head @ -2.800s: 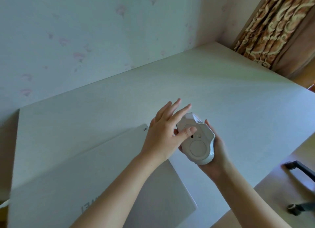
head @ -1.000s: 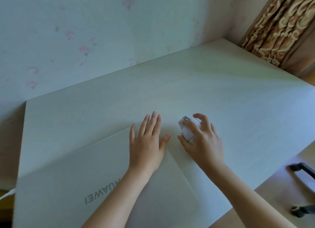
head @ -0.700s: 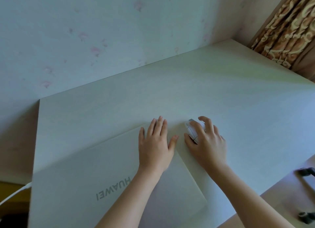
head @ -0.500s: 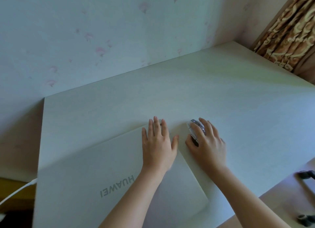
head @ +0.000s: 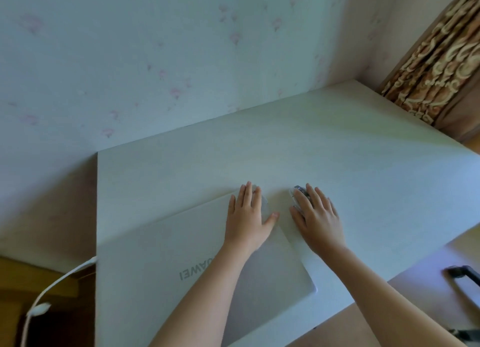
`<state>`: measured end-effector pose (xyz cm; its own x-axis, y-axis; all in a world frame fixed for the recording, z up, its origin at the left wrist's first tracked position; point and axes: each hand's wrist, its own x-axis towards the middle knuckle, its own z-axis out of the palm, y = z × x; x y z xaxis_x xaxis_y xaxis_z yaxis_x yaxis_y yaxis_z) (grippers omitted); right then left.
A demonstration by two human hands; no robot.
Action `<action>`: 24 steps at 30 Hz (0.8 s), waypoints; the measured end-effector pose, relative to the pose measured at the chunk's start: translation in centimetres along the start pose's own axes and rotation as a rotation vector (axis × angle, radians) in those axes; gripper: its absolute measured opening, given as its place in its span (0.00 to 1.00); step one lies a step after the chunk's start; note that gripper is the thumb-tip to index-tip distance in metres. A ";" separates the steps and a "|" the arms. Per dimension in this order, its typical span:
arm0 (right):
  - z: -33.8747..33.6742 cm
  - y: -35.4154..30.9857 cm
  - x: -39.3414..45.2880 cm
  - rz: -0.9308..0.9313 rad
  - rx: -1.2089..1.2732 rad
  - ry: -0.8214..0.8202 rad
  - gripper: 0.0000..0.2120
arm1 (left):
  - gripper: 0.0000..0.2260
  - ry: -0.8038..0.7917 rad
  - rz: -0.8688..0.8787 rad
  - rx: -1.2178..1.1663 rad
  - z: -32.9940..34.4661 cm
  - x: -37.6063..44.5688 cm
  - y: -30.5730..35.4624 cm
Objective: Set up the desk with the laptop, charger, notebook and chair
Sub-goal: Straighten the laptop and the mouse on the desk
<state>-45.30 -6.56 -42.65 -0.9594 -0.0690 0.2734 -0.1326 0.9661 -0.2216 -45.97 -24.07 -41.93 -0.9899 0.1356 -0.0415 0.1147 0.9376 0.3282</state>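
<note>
Left hand [head: 248, 217] flat, open on closed laptop [head: 187, 258]; right hand [head: 315, 217] cupped over mouse [head: 297, 192].

Closed white laptop [head: 197, 263] lies flat, skewed, on pale desk [head: 324, 152].

Pale wallpaper [head: 181, 61] behind, faint pink flower marks scattered over it. Brown curtain [head: 436, 58] with cream scroll pattern at top right, hanging just past the far right corner. White mouse [head: 298, 196] on the surface, mostly covered, only the front end with its wheel showing. White cable [head: 55, 287] curving down off the left edge, small oval piece partway along; far end out of frame. Wood-toned floor [head: 31, 271] at lower left, in shadow lower down. Dark metal bracket-like part [head: 465, 276] at lower right, cut by the frame, can't identify.
</note>
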 end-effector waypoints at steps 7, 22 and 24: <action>-8.7 -2.8 -0.5 -0.116 0.015 -0.016 0.26 | 0.25 0.288 0.073 -0.053 -9.3 -3.7 0.8; -27.0 -8.0 -13.0 -0.131 0.152 -0.051 0.28 | 0.24 0.393 0.184 -0.063 -21.3 -21.3 8.2; -28.6 -8.4 -14.2 -0.124 0.133 -0.013 0.29 | 0.24 0.426 0.161 -0.106 -21.8 -22.8 8.6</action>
<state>-23.40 -6.56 -17.90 -0.9366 -0.1898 0.2945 -0.2812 0.9085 -0.3089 -24.27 -26.10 -17.55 -0.9088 0.1120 0.4019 0.2820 0.8748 0.3939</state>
